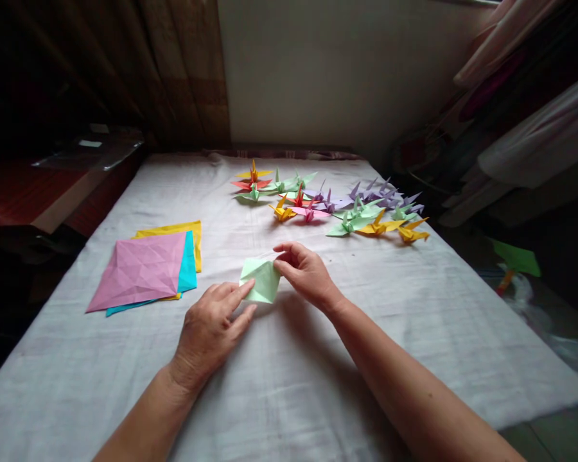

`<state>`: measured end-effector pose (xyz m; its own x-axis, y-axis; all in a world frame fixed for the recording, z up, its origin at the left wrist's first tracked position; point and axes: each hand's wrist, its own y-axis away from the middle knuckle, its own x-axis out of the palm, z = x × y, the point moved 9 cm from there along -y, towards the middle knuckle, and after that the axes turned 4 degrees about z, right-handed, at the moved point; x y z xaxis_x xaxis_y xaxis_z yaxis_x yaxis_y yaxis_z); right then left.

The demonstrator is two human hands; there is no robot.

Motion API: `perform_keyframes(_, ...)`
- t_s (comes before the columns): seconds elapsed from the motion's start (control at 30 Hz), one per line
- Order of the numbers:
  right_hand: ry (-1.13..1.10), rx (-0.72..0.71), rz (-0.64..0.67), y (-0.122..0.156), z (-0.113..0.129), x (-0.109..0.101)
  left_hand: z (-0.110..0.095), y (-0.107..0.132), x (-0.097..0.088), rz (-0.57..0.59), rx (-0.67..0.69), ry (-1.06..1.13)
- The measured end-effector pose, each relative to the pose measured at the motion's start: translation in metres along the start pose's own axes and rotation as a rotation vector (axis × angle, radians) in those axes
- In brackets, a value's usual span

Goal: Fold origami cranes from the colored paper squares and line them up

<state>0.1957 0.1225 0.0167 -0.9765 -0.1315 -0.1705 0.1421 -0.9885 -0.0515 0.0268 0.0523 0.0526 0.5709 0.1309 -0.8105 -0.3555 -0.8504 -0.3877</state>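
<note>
A small folded square of pale green origami paper (262, 285) lies on the cloth-covered table in front of me. My left hand (216, 317) rests at its left side, the index finger pressing on the paper and the other fingers spread. At the paper's upper right corner, my right hand (306, 273) pinches the edge between thumb and fingers. Left of my hands is a stack of creased paper sheets, a pink sheet (142, 269) on top, with blue (187, 263) and yellow (168, 228) ones showing beneath.
Several folded paper cranes stand toward the back, among them yellow (378, 224), purple (330, 204) and pink (309, 212) ones. A white cloth (414, 359) covers the table. A reddish wooden surface (24, 192) adjoins at left; fabric (544, 135) hangs at right.
</note>
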Motion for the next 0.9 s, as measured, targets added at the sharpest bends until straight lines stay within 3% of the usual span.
perform_keyframes(0.2,0.123,-0.021,0.053,-0.028,-0.015,0.024,0.005,-0.001,-0.003,0.017,-0.058,-0.230)
perform_keyframes(0.33,0.044,-0.014,0.016,-0.027,-0.024,0.019,0.002,-0.003,-0.004,-0.031,-0.041,-0.293)
perform_keyframes(0.5,0.045,-0.012,-0.028,0.001,-0.024,-0.004,-0.002,-0.002,0.013,0.044,0.061,-0.239)
perform_keyframes(0.63,0.271,-0.145,-0.073,0.038,-0.004,-0.012,0.005,-0.002,0.016,0.075,-0.032,-0.138)
perform_keyframes(0.77,0.480,-0.329,0.005,0.060,0.014,0.006,0.017,-0.002,0.012,0.060,-0.197,-0.021)
perform_keyframes(0.9,0.637,-0.428,0.048,0.064,0.016,0.020,0.024,-0.004,0.010,0.053,-0.281,0.051)
